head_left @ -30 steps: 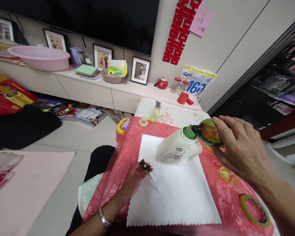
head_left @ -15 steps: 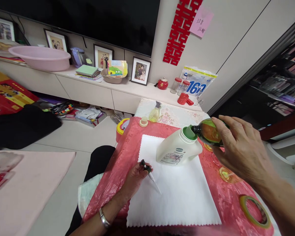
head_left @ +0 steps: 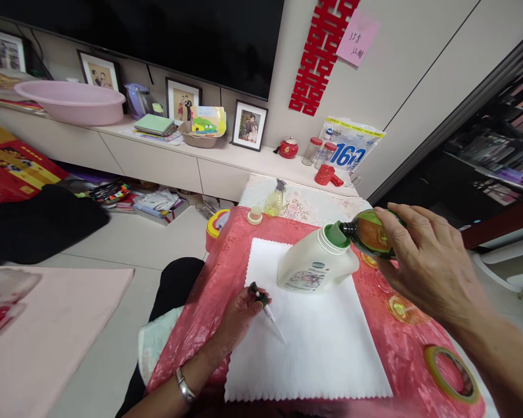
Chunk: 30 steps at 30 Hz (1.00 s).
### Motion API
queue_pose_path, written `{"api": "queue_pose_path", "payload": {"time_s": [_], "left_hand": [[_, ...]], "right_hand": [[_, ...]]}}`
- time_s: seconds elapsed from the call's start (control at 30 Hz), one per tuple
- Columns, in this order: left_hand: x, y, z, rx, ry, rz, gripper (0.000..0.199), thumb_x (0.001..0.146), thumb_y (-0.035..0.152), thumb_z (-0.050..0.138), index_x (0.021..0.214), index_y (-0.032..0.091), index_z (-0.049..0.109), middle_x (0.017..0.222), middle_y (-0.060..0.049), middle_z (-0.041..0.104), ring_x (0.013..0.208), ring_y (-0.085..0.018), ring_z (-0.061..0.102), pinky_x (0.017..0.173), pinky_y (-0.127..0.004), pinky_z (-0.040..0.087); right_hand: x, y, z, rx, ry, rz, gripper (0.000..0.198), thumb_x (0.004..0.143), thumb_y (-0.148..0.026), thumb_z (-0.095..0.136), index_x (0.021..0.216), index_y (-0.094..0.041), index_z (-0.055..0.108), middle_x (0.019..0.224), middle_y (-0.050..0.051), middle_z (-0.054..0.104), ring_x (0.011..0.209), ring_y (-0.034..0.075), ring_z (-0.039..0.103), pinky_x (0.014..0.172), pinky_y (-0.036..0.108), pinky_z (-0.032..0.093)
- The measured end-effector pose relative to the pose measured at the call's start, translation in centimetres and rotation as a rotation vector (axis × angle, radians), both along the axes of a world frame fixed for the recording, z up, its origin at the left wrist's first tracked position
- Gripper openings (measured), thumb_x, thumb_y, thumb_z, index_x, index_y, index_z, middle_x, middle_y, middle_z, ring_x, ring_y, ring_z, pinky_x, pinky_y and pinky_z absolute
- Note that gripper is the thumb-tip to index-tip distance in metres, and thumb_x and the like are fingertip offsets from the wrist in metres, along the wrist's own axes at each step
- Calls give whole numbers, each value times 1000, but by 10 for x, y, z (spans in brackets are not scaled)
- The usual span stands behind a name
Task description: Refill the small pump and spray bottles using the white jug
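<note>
My right hand (head_left: 427,261) is wrapped round a dark green glass bottle (head_left: 370,233), tilted with its black neck at the green-lined mouth of a white detergent jug (head_left: 314,264). Whether liquid flows out is too small to make out. The jug stands upright on a white scallop-edged cloth (head_left: 305,354). My left hand (head_left: 239,316) is closed on a dropper (head_left: 265,307) with a dark cap, its pale tip slanting down over the cloth, left of and nearer than the jug.
A red plastic sheet (head_left: 200,313) covers the table. A small spray bottle (head_left: 274,200) and a pale cap (head_left: 254,216) stand behind the cloth. At right lie a tape roll (head_left: 473,380) and a yellow clear cup (head_left: 401,309). A TV cabinet (head_left: 157,165) runs along the back.
</note>
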State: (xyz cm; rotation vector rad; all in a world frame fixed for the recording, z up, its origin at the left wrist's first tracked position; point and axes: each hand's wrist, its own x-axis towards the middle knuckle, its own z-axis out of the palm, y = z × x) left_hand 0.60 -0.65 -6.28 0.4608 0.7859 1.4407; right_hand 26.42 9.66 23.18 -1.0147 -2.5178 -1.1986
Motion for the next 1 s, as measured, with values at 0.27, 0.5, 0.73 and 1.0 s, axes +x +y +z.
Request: {"api": "queue_pose_path", "payload": {"time_s": [0.27, 0.5, 0.73, 1.0], "left_hand": [[0, 0, 0, 7, -7, -1, 39, 64, 38, 94, 95, 21, 76, 95, -3, 74, 96, -19, 70, 100, -38, 54], [0, 0, 0, -12, -14, 9, 42, 63, 39, 94, 94, 19, 75, 95, -4, 74, 96, -20, 70, 100, -38, 53], [0, 0, 2, -20, -15, 7, 41, 63, 38, 95, 94, 19, 75, 95, -3, 74, 95, -19, 70, 99, -36, 54], [0, 0, 1, -13, 3, 9, 42, 62, 39, 95, 93, 20, 76, 94, -4, 74, 96, -20, 70, 99, -38, 54]], "right_hand": [[0, 0, 0, 30, -27, 8, 57, 89, -25, 52, 144, -12, 44, 141, 16, 49, 125, 36, 50, 92, 46, 47], [-5, -2, 4, 47, -32, 15, 54, 89, -22, 52, 142, -12, 44, 139, 15, 50, 124, 34, 52, 91, 44, 47], [-5, -1, 4, 47, -40, 11, 53, 91, -23, 53, 143, -14, 43, 140, 15, 50, 125, 34, 51, 93, 44, 45], [-8, -2, 6, 45, -42, 19, 53, 89, -20, 56, 141, -14, 45, 140, 15, 50, 126, 34, 50, 94, 43, 45]]}}
